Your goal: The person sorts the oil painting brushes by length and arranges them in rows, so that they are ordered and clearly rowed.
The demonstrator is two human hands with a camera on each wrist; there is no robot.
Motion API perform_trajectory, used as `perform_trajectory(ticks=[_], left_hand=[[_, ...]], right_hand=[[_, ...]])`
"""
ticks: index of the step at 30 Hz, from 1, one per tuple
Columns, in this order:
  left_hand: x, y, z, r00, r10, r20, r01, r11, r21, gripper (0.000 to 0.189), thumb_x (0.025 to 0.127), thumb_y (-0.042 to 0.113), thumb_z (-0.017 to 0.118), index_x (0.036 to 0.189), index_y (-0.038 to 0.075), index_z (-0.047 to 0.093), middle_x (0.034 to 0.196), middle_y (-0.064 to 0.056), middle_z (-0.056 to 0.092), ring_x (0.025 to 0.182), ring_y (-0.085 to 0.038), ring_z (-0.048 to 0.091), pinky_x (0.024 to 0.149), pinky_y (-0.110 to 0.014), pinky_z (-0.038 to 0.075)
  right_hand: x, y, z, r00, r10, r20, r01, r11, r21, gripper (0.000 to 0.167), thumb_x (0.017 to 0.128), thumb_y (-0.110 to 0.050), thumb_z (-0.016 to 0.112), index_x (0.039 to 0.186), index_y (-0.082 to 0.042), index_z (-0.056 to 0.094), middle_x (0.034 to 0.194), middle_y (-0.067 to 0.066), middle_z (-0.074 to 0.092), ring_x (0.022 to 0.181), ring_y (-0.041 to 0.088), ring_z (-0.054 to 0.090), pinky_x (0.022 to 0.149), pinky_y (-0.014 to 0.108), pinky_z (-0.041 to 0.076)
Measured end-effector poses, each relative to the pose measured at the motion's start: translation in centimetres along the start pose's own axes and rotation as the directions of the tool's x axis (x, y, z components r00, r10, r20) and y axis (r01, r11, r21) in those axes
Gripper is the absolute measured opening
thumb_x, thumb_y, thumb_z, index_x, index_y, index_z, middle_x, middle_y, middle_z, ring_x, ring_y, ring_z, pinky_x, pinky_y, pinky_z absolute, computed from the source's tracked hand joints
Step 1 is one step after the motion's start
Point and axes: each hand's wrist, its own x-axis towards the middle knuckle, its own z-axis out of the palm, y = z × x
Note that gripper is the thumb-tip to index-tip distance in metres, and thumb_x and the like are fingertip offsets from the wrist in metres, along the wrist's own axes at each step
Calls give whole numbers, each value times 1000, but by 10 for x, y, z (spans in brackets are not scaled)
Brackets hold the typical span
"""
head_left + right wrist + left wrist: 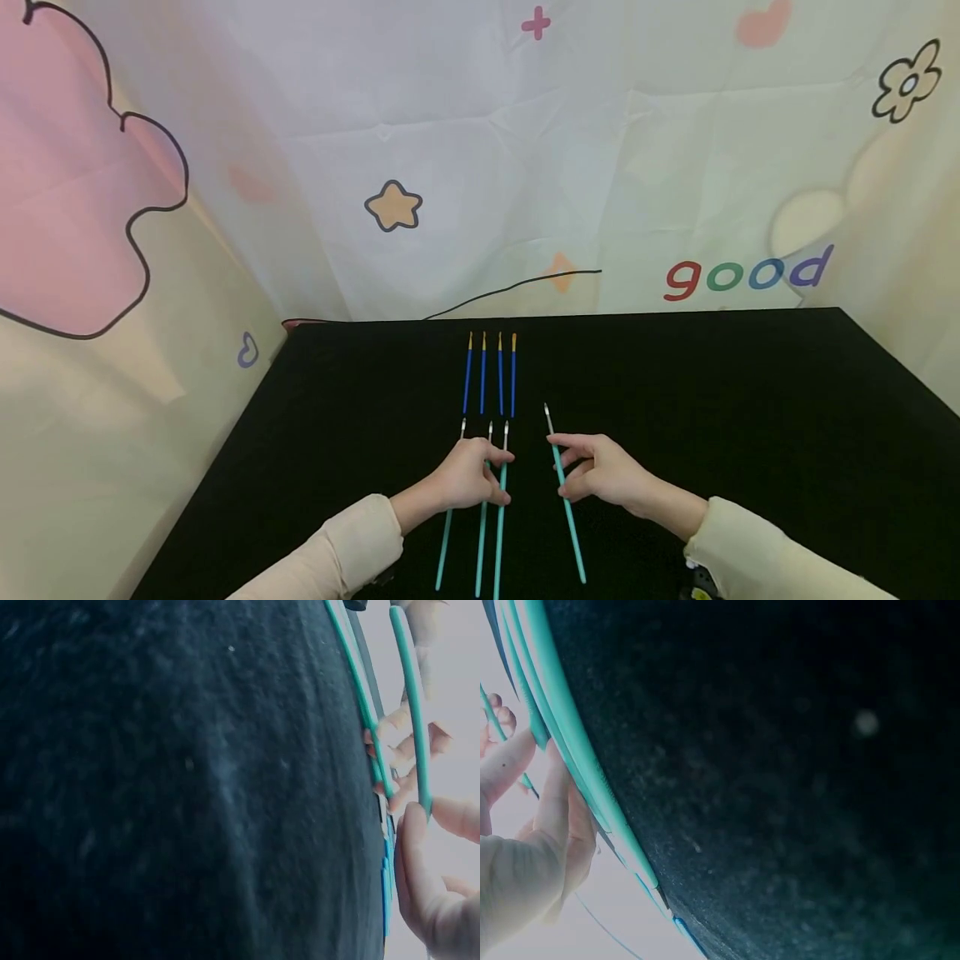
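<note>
My right hand (607,471) pinches a teal-handled paintbrush (573,533) between thumb and fingers; its silver ferrule and bristles point away from me. In the right wrist view this brush (414,705) slants up from the fingertips. Three more teal paintbrushes lie side by side to the left. My left hand (468,475) reaches over them, its thumb and fingers pinching the rightmost brush (500,533). Its palm covers parts of the middle brush (481,550) and the left brush (444,550). The left wrist view shows the teal handles (570,727) close beside the fingers.
Several blue paintbrushes (483,379) with golden tips stand in a row beyond the teal ones, bristles pointing away. Everything lies on a black-covered table (712,400). Behind it hangs a pale printed cloth (480,167).
</note>
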Motion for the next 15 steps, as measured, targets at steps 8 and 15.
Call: perform_trajectory(ticks=[8,15], left_hand=[[1,-2,2,1000,15,2,-15,999,46,52,71,2,73,119,-7,54,115,-19,50,64,-10,62,58,-20,50],[2,-3,3,1000,18,6,-18,998,67,50,72,2,72,118,-7,55,112,-17,49,61,-9,60,56,-20,50]], right_hand=[[8,3,12,999,36,-6,-36,999,9,67,77,7,61,135,11,28,104,21,50,79,24,63,73,37,53],[16,5,28,995,56,-78,-62,996,-69,64,73,10,63,131,12,36,101,19,49,70,19,62,67,34,54]])
